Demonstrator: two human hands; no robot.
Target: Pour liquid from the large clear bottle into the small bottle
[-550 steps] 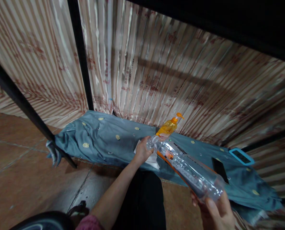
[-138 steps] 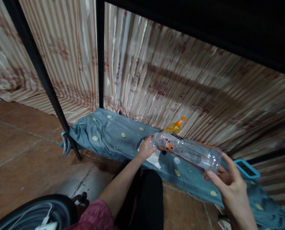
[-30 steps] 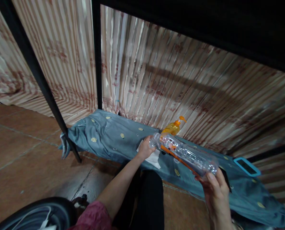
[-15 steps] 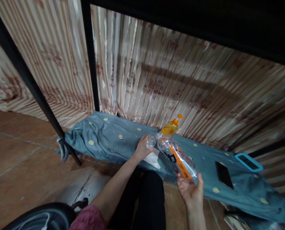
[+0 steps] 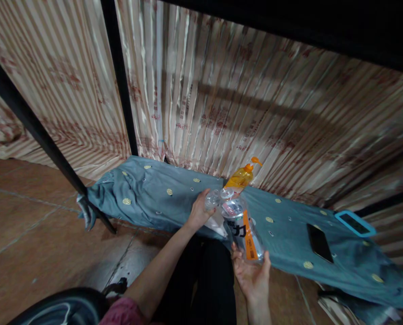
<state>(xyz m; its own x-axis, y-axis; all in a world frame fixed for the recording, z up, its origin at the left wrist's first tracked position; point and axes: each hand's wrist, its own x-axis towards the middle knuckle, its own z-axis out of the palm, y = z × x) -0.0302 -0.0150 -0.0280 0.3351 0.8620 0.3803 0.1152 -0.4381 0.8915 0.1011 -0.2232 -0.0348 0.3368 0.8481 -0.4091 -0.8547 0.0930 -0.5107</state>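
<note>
My right hand (image 5: 252, 276) is closed around the base of a large clear plastic bottle (image 5: 242, 230) with an orange, black and silver label. The bottle is tilted, its mouth pointing up and away from me. My left hand (image 5: 197, 213) grips a small clear plastic piece (image 5: 212, 199), perhaps a cup or cap, right beside the bottle's mouth; whether the two touch I cannot tell. Behind the mouth stands a yellow pump bottle (image 5: 240, 178) with an orange pump head. Something white, like a tissue or cloth (image 5: 216, 225), lies under the left hand.
A blue-grey cloth with pineapple prints (image 5: 174, 212) covers the low bench before me. On its right lie a black phone (image 5: 319, 243) and a blue-framed device (image 5: 355, 224). Black frame posts (image 5: 120, 76) and a striped curtain (image 5: 221, 104) stand around. A round black object (image 5: 59, 307) is lower left.
My right hand has shifted left with the clear bottle, which now leans less and has its label turned more toward me. The left hand has barely moved.
</note>
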